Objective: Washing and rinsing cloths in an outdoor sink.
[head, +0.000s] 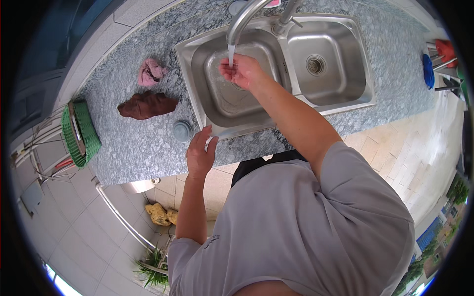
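Note:
Water runs from the curved metal faucet (237, 27) onto my right hand (240, 70), which is cupped palm up over the left basin of a stainless steel double sink (207, 88). Nothing solid shows in that hand. My left hand (200, 151) is at the sink's front left corner, empty, thumb and fingers apart. I cannot tell whether its fingertips touch the rim. Just to its left stands a small round grey-blue container (182, 131). The right basin (326, 70) has a drain strainer (316, 65), while the left drain is partly hidden behind my right hand.
Left of the sink, a crumpled pink cloth (151, 72) and a dark brown cloth (148, 105) lie on the speckled grey stone countertop (126, 148). A green woven basket (80, 133) stands at the counter's left end. A faucet lever (296, 23) juts out behind the basins.

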`<state>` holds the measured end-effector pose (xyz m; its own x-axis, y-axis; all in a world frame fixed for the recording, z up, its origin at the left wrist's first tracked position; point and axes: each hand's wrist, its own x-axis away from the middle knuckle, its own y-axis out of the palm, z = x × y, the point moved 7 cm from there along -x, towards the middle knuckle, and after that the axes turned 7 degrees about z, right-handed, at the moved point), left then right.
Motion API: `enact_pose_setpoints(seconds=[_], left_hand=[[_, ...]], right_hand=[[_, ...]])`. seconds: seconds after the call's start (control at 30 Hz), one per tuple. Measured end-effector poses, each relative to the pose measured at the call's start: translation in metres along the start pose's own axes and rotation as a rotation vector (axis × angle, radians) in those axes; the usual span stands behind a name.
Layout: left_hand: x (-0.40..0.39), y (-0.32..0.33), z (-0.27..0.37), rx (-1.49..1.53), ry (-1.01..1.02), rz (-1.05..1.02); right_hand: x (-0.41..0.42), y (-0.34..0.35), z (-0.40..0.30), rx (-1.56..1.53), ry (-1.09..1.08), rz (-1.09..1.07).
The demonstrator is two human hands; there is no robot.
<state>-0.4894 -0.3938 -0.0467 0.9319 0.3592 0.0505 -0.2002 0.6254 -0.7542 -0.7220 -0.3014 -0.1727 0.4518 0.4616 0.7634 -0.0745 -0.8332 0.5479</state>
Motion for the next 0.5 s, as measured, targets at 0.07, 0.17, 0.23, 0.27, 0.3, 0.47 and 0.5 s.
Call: enact_pose_setpoints(seconds=[0.07,0.17,0.23,0.27,0.3,0.47,0.5], left_hand=[[-0.013,0.008,0.014,-0.028,0.066,-0.002],[-0.034,0.027,0.028,-0.029,0.086,-0.070],[-0.047,0.037,0.033,-0.029,0.101,-0.125],[-0.053,0.043,0.033,-0.035,0.108,-0.124],[-0.059,0.051,0.024,0.090,-0.009,-0.129],[-0.093,0.094,-0.014,0.738,-0.697,-0.098],[-0.103,0.105,-0.007,0.906,-0.864,-0.074]], right_hand=[[-0.018,0.012,-0.004,-0.092,0.005,-0.033],[-0.036,-0.013,-0.050,-0.406,-0.245,0.070],[-0.029,-0.048,-0.071,-0.636,-0.492,0.192],[-0.021,-0.072,-0.074,-0.586,-0.547,0.322],[-0.015,-0.086,-0.074,-0.536,-0.602,0.452],[0.013,-0.040,0.011,-0.224,-0.122,0.182],[0.011,-0.034,0.004,-0.232,-0.137,0.186]])
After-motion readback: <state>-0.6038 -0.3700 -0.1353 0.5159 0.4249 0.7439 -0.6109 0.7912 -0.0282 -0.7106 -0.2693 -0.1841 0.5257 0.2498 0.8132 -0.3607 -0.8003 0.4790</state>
